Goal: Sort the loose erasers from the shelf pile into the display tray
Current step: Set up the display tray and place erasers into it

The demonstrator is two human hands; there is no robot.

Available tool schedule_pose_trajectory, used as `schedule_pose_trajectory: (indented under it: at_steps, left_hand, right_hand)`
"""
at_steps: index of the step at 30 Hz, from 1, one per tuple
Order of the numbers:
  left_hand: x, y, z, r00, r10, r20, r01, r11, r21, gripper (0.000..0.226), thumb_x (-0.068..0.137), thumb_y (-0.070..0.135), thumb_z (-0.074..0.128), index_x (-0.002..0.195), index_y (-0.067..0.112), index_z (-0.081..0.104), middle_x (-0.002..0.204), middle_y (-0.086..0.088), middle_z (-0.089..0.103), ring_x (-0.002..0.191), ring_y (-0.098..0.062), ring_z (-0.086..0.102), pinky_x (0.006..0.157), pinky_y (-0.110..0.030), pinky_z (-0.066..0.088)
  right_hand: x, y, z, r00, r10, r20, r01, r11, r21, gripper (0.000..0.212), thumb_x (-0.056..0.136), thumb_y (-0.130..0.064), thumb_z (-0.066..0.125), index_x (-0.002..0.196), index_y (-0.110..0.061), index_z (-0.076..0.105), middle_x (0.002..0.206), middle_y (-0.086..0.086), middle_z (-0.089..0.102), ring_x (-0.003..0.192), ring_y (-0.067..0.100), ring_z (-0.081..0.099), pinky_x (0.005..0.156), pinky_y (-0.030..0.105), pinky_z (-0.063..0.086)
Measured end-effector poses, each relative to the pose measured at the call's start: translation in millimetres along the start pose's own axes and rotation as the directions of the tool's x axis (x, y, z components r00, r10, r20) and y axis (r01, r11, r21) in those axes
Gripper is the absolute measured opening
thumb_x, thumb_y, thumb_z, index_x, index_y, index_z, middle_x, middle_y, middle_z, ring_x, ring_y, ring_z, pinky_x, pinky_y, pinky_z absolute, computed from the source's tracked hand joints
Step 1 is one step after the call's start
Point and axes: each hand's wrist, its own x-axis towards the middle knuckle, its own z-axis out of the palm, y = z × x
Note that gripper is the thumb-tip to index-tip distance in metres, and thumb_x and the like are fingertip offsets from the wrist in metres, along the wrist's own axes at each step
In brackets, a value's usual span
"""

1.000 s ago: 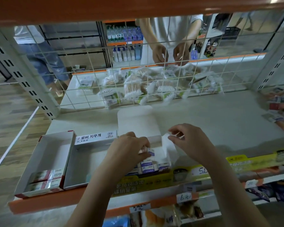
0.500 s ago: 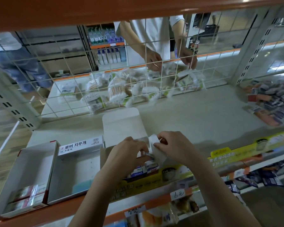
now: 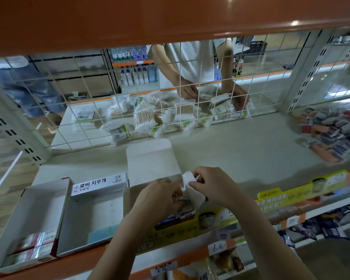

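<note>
My left hand [image 3: 160, 197] grips erasers [image 3: 183, 200] in the display tray [image 3: 150, 158]; my right hand [image 3: 212, 183] pinches its flap [image 3: 190, 178]; eraser pile [image 3: 335, 128] at shelf's right edge.

Your widest free stretch is the bare shelf top [image 3: 240, 158] between the open box's raised lid [image 3: 150, 158] and the eraser pile [image 3: 335, 134] at far right. The wire grid [image 3: 129, 110] closes off the back, so nothing reaches the cotton swab packs [image 3: 148, 116] behind it. The orange shelf [image 3: 170, 21] overhead caps your height. To the left, two open trays [image 3: 93, 215] stand side by side, touching, their walls blocking any low sideways pass.
</note>
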Motion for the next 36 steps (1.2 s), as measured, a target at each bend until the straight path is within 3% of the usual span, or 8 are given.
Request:
schedule_pose_trajectory:
  at_steps: [5, 14, 17, 22, 25, 28, 31, 36]
  left_hand:
    - [-2.1, 1.3, -0.7, 1.000, 0.009, -0.024, -0.010, 1.000, -0.020, 0.026, 0.089, 0.039, 0.057, 0.112, 0.027, 0.062, 0.114, 0.009, 0.059, 0.099, -0.008, 0.051, 0.073, -0.014, 0.035]
    - [-3.3, 0.7, -0.7, 1.000, 0.006, 0.010, -0.005, 1.000, -0.021, 0.021, 0.092, 0.037, 0.053, 0.105, 0.027, 0.066, 0.106, 0.007, 0.062, 0.094, -0.009, 0.053, 0.074, -0.018, 0.039]
    - [-3.0, -0.7, 0.4, 1.000, 0.009, 0.024, -0.009, 1.000, -0.017, 0.020, 0.092, 0.037, 0.054, 0.105, 0.029, 0.067, 0.105, 0.007, 0.062, 0.093, -0.009, 0.053, 0.072, -0.018, 0.038]
    - [-0.4, -2.6, -3.8, 0.993, 0.041, 0.108, -0.043, 0.999, 0.018, 0.024, 0.092, 0.040, 0.052, 0.108, 0.027, 0.065, 0.105, 0.008, 0.063, 0.091, -0.009, 0.056, 0.077, -0.021, 0.046]
    - [6.3, -5.2, -17.3, 0.991, 0.053, 0.126, -0.054, 0.998, 0.008, 0.026, 0.091, 0.043, 0.051, 0.111, 0.031, 0.062, 0.106, 0.013, 0.063, 0.092, -0.005, 0.057, 0.082, -0.023, 0.048]
    - [19.8, 0.5, -34.5, 0.995, 0.085, 0.051, -0.088, 0.995, 0.048, 0.025, 0.091, 0.046, 0.051, 0.107, 0.032, 0.062, 0.102, 0.015, 0.063, 0.089, -0.003, 0.056, 0.080, -0.023, 0.046]
    - [37.2, 19.5, -49.3, 0.992, 0.124, -0.024, -0.122, 0.989, 0.081, 0.024, 0.090, 0.047, 0.051, 0.106, 0.033, 0.062, 0.101, 0.014, 0.063, 0.088, -0.004, 0.054, 0.075, -0.023, 0.042]
    - [84.6, 82.9, -49.7, 0.970, 0.222, -0.098, -0.204, 0.965, 0.163, 0.035, 0.094, 0.045, 0.045, 0.122, 0.027, 0.054, 0.115, 0.005, 0.057, 0.109, -0.014, 0.051, 0.084, -0.029, 0.039]
  right_hand:
    - [0.6, 0.3, 0.6, 1.000, -0.008, 0.000, 0.008, 1.000, 0.018, 0.023, 0.092, -0.029, 0.054, 0.103, -0.008, 0.058, 0.094, 0.005, 0.066, 0.055, 0.005, 0.048, 0.069, 0.028, 0.046]
    - [0.0, 1.1, 3.0, 1.000, 0.007, -0.001, -0.007, 1.000, 0.028, 0.022, 0.092, -0.027, 0.055, 0.099, -0.006, 0.056, 0.087, 0.011, 0.066, 0.062, 0.021, 0.059, 0.068, 0.034, 0.049]
    - [0.1, 2.3, 3.8, 1.000, 0.004, 0.004, -0.004, 1.000, 0.029, 0.021, 0.093, -0.027, 0.054, 0.100, -0.007, 0.056, 0.088, 0.011, 0.066, 0.061, 0.019, 0.055, 0.069, 0.034, 0.049]
    - [-1.7, 3.8, 2.8, 1.000, 0.011, 0.018, -0.012, 0.998, 0.062, 0.024, 0.093, -0.031, 0.053, 0.103, -0.009, 0.056, 0.091, 0.012, 0.067, 0.070, 0.023, 0.064, 0.071, 0.036, 0.051]
    - [-4.0, 4.2, -4.5, 0.999, 0.008, 0.051, -0.015, 0.991, 0.133, 0.026, 0.094, -0.036, 0.052, 0.104, -0.013, 0.056, 0.082, 0.004, 0.068, 0.061, 0.018, 0.064, 0.067, 0.033, 0.056]
    - [-4.4, 12.8, -19.5, 0.999, -0.002, 0.036, -0.004, 0.987, 0.161, 0.028, 0.093, -0.038, 0.053, 0.104, -0.013, 0.059, 0.082, 0.004, 0.068, 0.068, 0.020, 0.066, 0.070, 0.037, 0.057]
    - [-0.6, 29.0, -37.3, 1.000, -0.031, 0.006, 0.031, 0.999, 0.035, 0.030, 0.093, -0.038, 0.052, 0.111, -0.015, 0.058, 0.095, 0.004, 0.067, 0.080, 0.016, 0.060, 0.076, 0.031, 0.051]
    - [2.3, 77.9, -70.8, 0.995, -0.059, -0.081, 0.044, 0.982, -0.185, 0.037, 0.092, -0.033, 0.055, 0.125, -0.017, 0.050, 0.117, 0.004, 0.059, 0.108, 0.020, 0.054, 0.089, 0.027, 0.038]
